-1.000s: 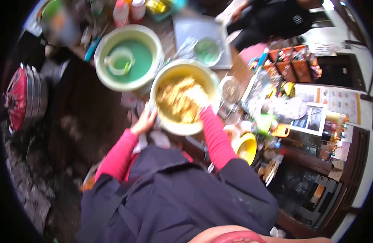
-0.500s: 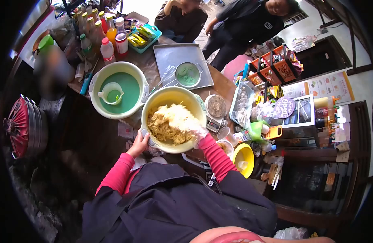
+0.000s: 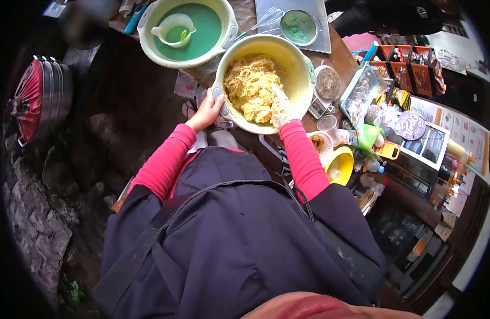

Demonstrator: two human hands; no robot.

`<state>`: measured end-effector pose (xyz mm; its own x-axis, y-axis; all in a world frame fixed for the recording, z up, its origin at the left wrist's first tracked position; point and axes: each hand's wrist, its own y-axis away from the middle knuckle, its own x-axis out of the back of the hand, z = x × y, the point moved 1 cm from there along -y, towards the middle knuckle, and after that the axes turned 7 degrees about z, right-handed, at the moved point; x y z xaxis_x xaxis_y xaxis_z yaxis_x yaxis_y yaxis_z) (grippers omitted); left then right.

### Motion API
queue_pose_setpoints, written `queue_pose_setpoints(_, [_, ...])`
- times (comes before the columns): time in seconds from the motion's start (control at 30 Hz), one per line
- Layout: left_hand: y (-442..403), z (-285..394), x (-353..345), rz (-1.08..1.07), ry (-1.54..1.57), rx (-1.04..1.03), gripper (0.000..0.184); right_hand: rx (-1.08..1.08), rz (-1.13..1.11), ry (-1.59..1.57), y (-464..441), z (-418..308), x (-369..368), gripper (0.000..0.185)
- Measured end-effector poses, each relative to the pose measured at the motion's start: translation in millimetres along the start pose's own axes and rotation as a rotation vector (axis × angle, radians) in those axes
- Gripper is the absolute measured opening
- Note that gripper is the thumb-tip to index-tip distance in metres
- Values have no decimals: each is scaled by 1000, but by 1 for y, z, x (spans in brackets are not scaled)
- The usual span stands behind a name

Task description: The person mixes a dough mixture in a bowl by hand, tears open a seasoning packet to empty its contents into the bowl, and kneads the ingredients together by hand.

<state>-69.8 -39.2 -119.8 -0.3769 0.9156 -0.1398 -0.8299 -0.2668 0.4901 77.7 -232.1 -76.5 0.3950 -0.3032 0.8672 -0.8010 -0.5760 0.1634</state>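
A cream-coloured basin (image 3: 294, 58) stands at the near edge of the table, holding a heap of yellowish shredded mixture (image 3: 250, 80). My left hand (image 3: 206, 110) is closed on the basin's left handle. Inside the basin, at its right side, my right hand (image 3: 280, 109) wears a clear plastic glove and presses against the mixture. Its fingers are partly buried, so their pose is unclear. Left of this basin is another basin (image 3: 148, 45) of green liquid, with a clear measuring jug (image 3: 176, 27) in it.
A whisk (image 3: 267, 19) and a sieve with green powder (image 3: 299, 27) lie on a metal tray (image 3: 324, 40). To the right are a scale (image 3: 320, 106), a yellow bowl (image 3: 346, 169) and a blue plastic container (image 3: 356, 87). A steamer pot (image 3: 53, 95) stands far left. Another person (image 3: 383, 18) stands beyond the table.
The view has tilted down, so the table sits higher in the picture. My right hand has shifted within the basin, and the mixture looks more heaped. My left hand keeps hold of the handle.
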Motion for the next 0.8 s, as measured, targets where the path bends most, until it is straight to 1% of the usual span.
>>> queue_pose_setpoints(0.07, [-2, 1, 1, 14, -3, -15, 36, -21, -14, -86, -2, -6, 6, 29])
queue_pose_setpoints(0.13, [-1, 2, 1, 3, 4, -80, 35, -41, -33, -171, -1, -14, 13, 29])
queue_pose_setpoints(0.17, [1, 2, 3, -22, 16, -26, 35, -43, -45, -187, -1, -19, 16, 29])
queue_pose_setpoints(0.2, [2, 0, 2, -18, 9, -18, 35, -38, -56, -190, -1, -25, 17, 30])
queue_pose_setpoints(0.27, [0, 1, 1, 12, 8, -78, 37, 18, -77, -67, -4, -42, 12, 30])
queue_pose_setpoints(0.3, [0, 5, 1, 21, -55, -109, 40, 58, -90, 32, -6, -51, 5, 30])
queue_pose_setpoints(0.33, [2, 9, 0, 19, -57, -110, 40, 98, -96, 129, -7, -60, -1, 30])
queue_pose_setpoints(0.4, [5, 16, 1, 12, -23, -26, 34, 153, -98, 258, -12, -74, -25, 30])
queue_pose_setpoints(0.43, [2, 12, 2, 32, -107, -83, 34, 160, -100, 276, -18, -78, -35, 30])
queue_pose_setpoints(0.47, [3, 14, 3, 11, -100, -5, 34, 154, 39, -31, -23, -69, -53, 29])
queue_pose_setpoints(0.53, [5, 20, 3, -12, -102, 76, 33, 213, -132, 321, -47, -53, -69, 26])
queue_pose_setpoints(0.6, [8, 24, 0, 34, -88, -33, 33, -232, -321, 96, -62, -65, -38, 29])
queue_pose_setpoints(0.63, [5, 16, 1, 40, -99, -69, 33, -156, -417, 229, -68, -62, -37, 35])
queue_pose_setpoints(0.67, [9, 16, 0, 33, -99, -75, 33, -160, -409, 231, -57, -66, -26, 35])
queue_pose_setpoints(0.73, [8, 22, 1, -3, -47, 92, 33, -277, -256, 14, -38, -84, 14, 40])
queue_pose_setpoints(0.77, [0, 4, 0, 51, -31, -101, 34, -385, -288, -108, -35, -78, 15, 40])
queue_pose_setpoints(0.8, [-1, 4, 0, 67, -60, -96, 35, -178, -243, -599, -45, 14, -66, 34])
